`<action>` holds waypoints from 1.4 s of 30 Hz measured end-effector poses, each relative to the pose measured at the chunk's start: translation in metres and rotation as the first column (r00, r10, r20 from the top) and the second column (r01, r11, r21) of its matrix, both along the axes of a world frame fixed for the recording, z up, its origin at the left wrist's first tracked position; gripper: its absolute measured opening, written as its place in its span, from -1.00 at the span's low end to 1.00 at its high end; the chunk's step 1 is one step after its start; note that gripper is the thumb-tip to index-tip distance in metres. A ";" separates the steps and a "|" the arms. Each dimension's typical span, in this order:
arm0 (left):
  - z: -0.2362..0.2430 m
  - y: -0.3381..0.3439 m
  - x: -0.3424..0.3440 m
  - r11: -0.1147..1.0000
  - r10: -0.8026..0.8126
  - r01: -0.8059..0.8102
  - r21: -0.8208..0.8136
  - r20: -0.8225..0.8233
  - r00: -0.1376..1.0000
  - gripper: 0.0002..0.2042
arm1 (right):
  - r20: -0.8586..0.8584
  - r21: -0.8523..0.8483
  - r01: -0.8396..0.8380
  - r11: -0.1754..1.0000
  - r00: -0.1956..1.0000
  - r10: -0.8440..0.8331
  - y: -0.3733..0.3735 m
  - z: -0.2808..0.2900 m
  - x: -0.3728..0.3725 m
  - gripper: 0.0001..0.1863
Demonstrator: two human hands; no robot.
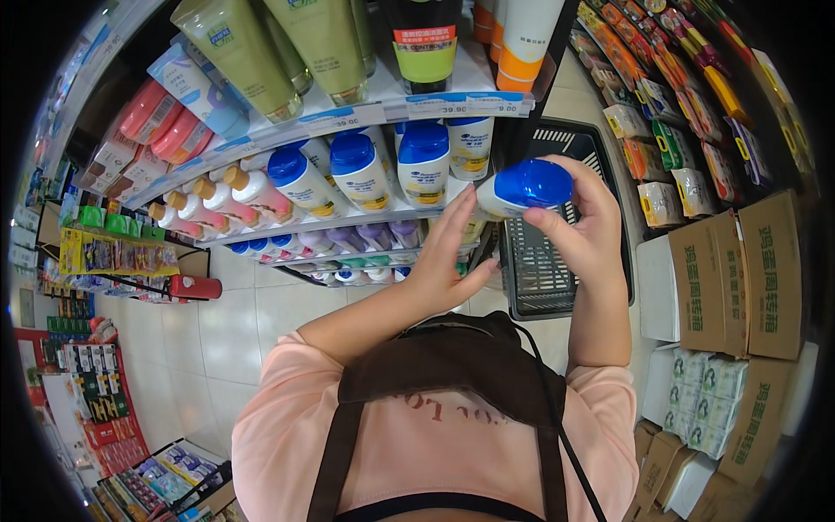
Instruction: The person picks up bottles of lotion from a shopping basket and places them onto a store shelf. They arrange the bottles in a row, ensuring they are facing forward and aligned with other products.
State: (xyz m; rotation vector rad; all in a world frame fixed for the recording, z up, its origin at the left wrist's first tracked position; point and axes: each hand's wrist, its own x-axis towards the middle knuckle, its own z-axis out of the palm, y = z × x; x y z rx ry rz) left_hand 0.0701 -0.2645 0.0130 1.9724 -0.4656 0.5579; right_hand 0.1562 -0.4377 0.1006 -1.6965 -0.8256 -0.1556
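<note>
My right hand (593, 228) is closed around a white lotion-type bottle (537, 183) with a blue cap, tilted so that the cap points toward the right. Its thumb and fingers grip the cap end. My left hand (445, 257) is open, fingers stretched out and thumb apart. Its fingertips reach the white base end of the bottle; whether they touch it I cannot tell. Just beyond stand several similar blue-capped white bottles (359, 172) in a row on the shelf (300, 228).
A black shopping basket (617, 300) is on the floor below my right hand. Green tubes (322, 48) fill the upper shelf, with pink pump-like bottles (261, 193) lower left. Cardboard boxes (718, 283) and hanging snack packets (661, 196) line the right side.
</note>
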 end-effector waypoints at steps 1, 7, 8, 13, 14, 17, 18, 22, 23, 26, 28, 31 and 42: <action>0.000 0.002 -0.001 1.000 0.009 -0.009 -0.001 -0.018 1.000 -0.19 | 0.017 0.009 -0.011 1.000 1.000 0.010 0.003 0.000 0.002 -0.49; -0.004 0.007 -0.004 0.999 0.050 -0.051 -0.008 -0.077 0.996 -0.18 | 0.024 -0.007 -0.038 0.999 0.999 0.038 0.017 -0.004 0.015 -0.50; -0.006 0.008 -0.003 0.999 0.050 -0.051 -0.012 -0.093 0.994 -0.18 | 0.023 -0.018 -0.035 0.999 0.999 0.036 0.018 -0.006 0.018 -0.50; -0.010 0.009 0.001 0.999 0.050 -0.051 -0.002 -0.133 0.990 -0.19 | -0.036 -0.042 -0.083 0.996 0.996 0.081 0.024 -0.014 0.027 -0.49; -0.011 0.009 0.001 0.999 0.053 -0.052 0.009 -0.138 0.989 -0.19 | -0.055 -0.033 -0.094 0.995 0.994 0.092 0.025 -0.019 0.030 -0.48; -0.015 0.010 0.002 0.998 0.057 -0.054 0.025 -0.152 0.987 -0.20 | -0.079 -0.029 -0.100 0.995 0.992 0.097 0.027 -0.027 0.036 -0.48; -0.016 0.011 0.003 0.998 0.056 -0.053 0.021 -0.157 0.986 -0.20 | -0.086 -0.030 -0.095 0.995 0.992 0.092 0.028 -0.028 0.037 -0.48; -0.020 0.010 0.004 0.999 0.047 -0.047 0.006 -0.168 0.985 -0.20 | -0.114 -0.034 -0.098 0.995 0.989 0.094 0.030 -0.031 0.042 -0.49; -0.020 0.010 0.004 0.999 0.048 -0.048 0.005 -0.174 0.984 -0.20 | -0.121 -0.034 -0.105 0.994 0.988 0.101 0.030 -0.031 0.044 -0.49; -0.020 0.010 0.005 0.999 0.049 -0.049 0.004 -0.191 0.980 -0.21 | -0.166 -0.038 -0.121 0.992 0.980 0.113 0.032 -0.036 0.051 -0.50; -0.023 0.010 0.006 0.999 0.052 -0.051 0.008 -0.202 0.978 -0.21 | -0.176 -0.042 -0.131 0.990 0.977 0.122 0.033 -0.036 0.053 -0.50; -0.024 0.010 0.007 0.999 0.052 -0.050 0.013 -0.220 0.974 -0.21 | -0.192 -0.032 -0.138 0.990 0.973 0.129 0.034 -0.037 0.055 -0.50; -0.034 0.008 0.009 0.994 -0.059 0.029 -0.104 -0.303 0.951 -0.20 | -0.347 0.012 -0.162 0.987 0.925 0.156 0.036 -0.041 0.065 -0.48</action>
